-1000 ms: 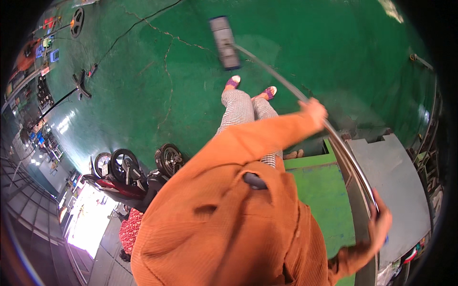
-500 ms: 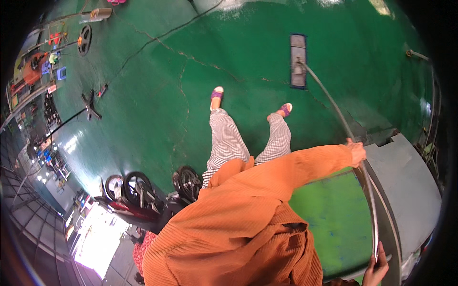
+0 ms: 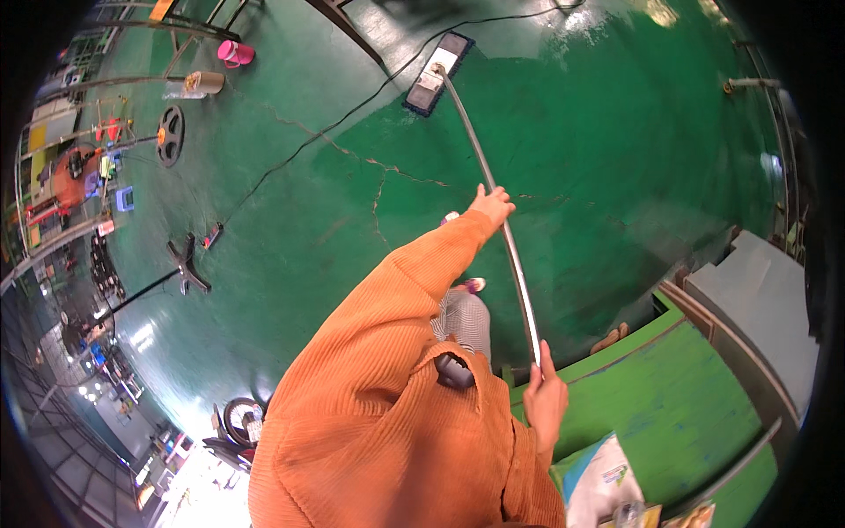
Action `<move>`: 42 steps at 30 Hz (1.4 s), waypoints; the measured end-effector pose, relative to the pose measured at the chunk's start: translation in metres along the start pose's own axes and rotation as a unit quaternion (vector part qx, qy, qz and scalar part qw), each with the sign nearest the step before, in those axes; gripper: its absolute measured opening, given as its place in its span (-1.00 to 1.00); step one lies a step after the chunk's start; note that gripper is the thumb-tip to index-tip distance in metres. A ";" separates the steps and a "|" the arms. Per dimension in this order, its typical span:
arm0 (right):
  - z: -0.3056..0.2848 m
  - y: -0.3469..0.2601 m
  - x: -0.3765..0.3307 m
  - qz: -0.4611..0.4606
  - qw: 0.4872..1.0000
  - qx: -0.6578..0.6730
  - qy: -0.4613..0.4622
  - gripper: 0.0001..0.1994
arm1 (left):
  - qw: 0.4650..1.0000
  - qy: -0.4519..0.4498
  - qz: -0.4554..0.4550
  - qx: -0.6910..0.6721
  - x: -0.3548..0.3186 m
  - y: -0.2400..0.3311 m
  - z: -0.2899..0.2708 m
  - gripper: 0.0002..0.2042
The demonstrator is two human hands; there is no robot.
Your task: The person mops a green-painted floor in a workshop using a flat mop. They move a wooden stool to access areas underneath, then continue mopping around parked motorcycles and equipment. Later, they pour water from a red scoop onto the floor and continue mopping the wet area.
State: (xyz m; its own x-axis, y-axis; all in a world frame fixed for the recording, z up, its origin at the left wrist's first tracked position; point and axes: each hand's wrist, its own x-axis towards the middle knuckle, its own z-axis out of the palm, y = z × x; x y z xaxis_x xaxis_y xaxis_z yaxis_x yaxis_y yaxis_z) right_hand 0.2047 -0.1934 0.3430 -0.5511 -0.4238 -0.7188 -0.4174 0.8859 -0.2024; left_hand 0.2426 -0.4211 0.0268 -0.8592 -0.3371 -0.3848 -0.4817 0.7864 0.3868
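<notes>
Firmly, your left hand [image 3: 489, 204] grips the mop handle [image 3: 502, 231] midway while your right hand [image 3: 545, 398] clasps its top, steering the flat mop head [image 3: 435, 73] far across the green floor [image 3: 616, 132]

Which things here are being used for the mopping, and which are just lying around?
In use: flat mop, its metal handle, left hand, right hand.
Lying about: pink bucket, black cable, weight plate, white bag.
</notes>
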 end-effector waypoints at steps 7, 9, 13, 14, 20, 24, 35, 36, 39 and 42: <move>0.051 0.029 -0.108 0.061 0.998 0.009 0.025 -0.61 | 0.978 -0.176 0.112 -0.005 -0.071 0.043 0.047 -0.78; 0.061 0.052 -0.165 0.095 0.993 0.041 0.061 -0.60 | 0.956 -0.243 0.163 0.008 -0.106 0.099 0.055 -0.79; 0.100 0.067 -0.298 0.237 0.965 0.085 0.075 -0.56 | 0.917 -0.281 0.281 -0.034 -0.218 0.198 0.081 -0.77; 0.113 0.059 -0.329 0.278 0.955 0.087 0.062 -0.56 | 0.896 -0.311 0.315 -0.028 -0.244 0.215 0.086 -0.77; 0.203 -0.021 -0.405 0.380 0.809 0.441 0.078 -0.60 | 0.776 -0.394 0.490 0.058 -0.341 0.236 0.161 -0.72; 0.272 -0.084 -0.351 0.409 0.725 0.536 0.140 -0.58 | 0.736 -0.389 0.547 0.093 -0.370 0.176 0.143 -0.37; 0.286 -0.175 -0.060 0.193 0.357 0.873 0.271 -0.43 | 0.851 -0.242 0.464 -0.028 -0.198 0.033 0.025 -0.41; 0.296 -0.181 -0.059 0.202 0.345 0.875 0.272 -0.43 | 0.836 -0.271 0.477 0.002 -0.196 0.031 0.023 -0.45; 0.331 -0.217 -0.091 0.250 0.326 0.870 0.274 -0.46 | 0.793 -0.340 0.504 0.036 -0.240 0.006 0.028 -0.48; 0.390 -0.280 -0.143 0.275 0.327 0.867 0.256 -0.44 | 0.741 -0.361 0.559 0.085 -0.309 -0.057 0.038 -0.50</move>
State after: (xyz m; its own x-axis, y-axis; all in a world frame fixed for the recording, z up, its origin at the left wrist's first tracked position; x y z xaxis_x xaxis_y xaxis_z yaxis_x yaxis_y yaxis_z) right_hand 0.6817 -0.3070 0.2432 -0.4324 0.3056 -0.8483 0.6396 -0.5592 -0.5274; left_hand 0.5423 -0.3417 0.0919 -0.3590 0.8919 -0.2750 0.5441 0.4394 0.7148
